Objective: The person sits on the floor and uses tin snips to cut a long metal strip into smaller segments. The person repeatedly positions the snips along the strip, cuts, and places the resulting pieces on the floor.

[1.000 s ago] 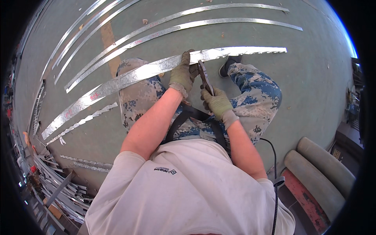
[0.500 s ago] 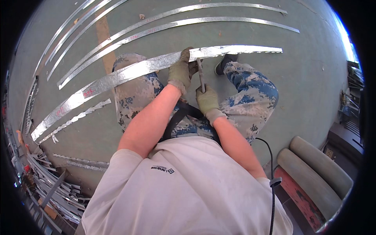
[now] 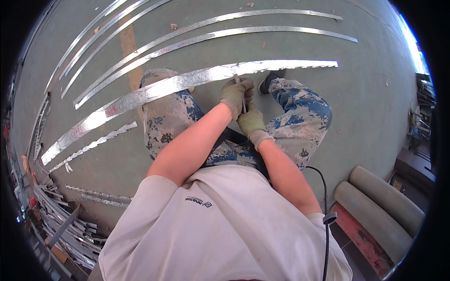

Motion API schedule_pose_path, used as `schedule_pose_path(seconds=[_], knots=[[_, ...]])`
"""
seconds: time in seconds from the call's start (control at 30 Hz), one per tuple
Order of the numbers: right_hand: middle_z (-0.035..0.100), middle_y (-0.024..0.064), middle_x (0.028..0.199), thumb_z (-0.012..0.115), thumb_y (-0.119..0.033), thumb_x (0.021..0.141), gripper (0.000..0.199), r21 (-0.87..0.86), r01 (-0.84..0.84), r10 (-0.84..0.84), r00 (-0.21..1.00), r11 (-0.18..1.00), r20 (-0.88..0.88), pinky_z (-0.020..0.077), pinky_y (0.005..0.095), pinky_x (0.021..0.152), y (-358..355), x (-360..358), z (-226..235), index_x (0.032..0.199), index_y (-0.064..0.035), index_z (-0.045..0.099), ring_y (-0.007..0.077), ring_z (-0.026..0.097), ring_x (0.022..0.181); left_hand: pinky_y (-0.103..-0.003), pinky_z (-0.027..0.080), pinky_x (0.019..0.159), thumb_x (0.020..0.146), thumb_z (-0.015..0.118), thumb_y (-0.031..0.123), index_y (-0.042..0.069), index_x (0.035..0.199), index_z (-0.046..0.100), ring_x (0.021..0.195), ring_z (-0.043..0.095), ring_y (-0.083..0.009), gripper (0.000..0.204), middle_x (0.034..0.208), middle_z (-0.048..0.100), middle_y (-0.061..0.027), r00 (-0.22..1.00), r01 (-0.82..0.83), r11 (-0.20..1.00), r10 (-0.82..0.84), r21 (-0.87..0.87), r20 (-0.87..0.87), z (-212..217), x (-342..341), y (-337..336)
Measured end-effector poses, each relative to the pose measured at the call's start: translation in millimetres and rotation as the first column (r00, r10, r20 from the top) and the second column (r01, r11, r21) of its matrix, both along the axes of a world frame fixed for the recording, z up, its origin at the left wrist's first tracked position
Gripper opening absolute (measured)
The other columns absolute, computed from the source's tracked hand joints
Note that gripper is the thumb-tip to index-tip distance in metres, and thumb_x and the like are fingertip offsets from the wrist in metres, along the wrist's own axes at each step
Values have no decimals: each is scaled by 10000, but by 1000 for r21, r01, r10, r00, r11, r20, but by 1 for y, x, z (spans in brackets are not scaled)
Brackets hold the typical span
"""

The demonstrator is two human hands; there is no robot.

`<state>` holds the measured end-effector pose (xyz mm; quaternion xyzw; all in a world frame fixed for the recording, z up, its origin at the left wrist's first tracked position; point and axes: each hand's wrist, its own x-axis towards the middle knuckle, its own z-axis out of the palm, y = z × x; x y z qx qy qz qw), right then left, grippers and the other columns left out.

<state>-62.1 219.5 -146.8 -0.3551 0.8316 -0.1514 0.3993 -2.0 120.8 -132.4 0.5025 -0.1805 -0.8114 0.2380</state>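
In green-grey gloves, my left hand closes around the upper part of a slim grey rod-shaped tool. Just below it, my right hand is wrapped round the tool's lower end. The tool's upper tip touches or nearly touches the lower edge of a long shiny metal strip; I cannot tell which. That strip lies across my left thigh, slanting from lower left to upper right, with red marks at its left part and a jagged lower edge at its right end. The tool's exact kind is hidden by the gloves.
Several narrower metal strips lie on the green floor beyond. A ragged offcut lies left of my leg. Scrap metal is heaped at lower left. Two grey rolls lie at lower right, and a black cable hangs beside my right arm.
My left hand has let go of the metal strip and come down and right onto the tool. The strip has stayed across my thigh. My right hand has barely moved.
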Motion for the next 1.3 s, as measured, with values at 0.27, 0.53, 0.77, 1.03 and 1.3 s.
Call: schedule_pose_path(seconds=[0.27,0.53,0.77,1.03,1.3], knots=[[740,119,1067,727,-324,944,454,78,99,-115,457,992,882,565,366,676,14,-49,42,1310,-70,637,234,723,826,-298,408,545,1019,666,263,76,1095,667,606,446,-104,202,847,617,19,987,41,995,-55,92,154,21,-14,-10],[700,61,831,687,-318,1016,226,294,259,-260,-156,920,953,521,353,521,26,-48,17,1090,-105,677,190,649,592,-286,382,509,1016,661,253,51,1049,666,556,433,-103,204,774,556,17,999,27,995,-25,97,-20,23,-10,-14],[654,43,719,796,-317,939,288,243,258,-311,270,935,911,476,328,451,15,-39,42,1002,-82,642,155,591,498,-243,354,528,1076,600,258,38,1149,627,551,367,-49,233,758,491,61,958,63,993,-31,102,-284,15,-1,-10],[693,70,740,825,-229,909,272,84,346,-319,708,934,630,466,288,443,7,1,62,999,-38,654,154,616,501,-222,339,535,1098,556,294,54,1171,635,513,371,-21,264,657,457,100,422,215,966,43,146,-905,-47,14,-11],[676,60,771,800,-256,935,264,320,317,-355,58,893,933,542,363,523,15,-19,60,1038,-63,654,177,640,577,-226,344,535,1097,561,286,57,1143,649,523,378,-20,249,656,454,95,442,271,952,12,146,-897,-33,17,-14]])
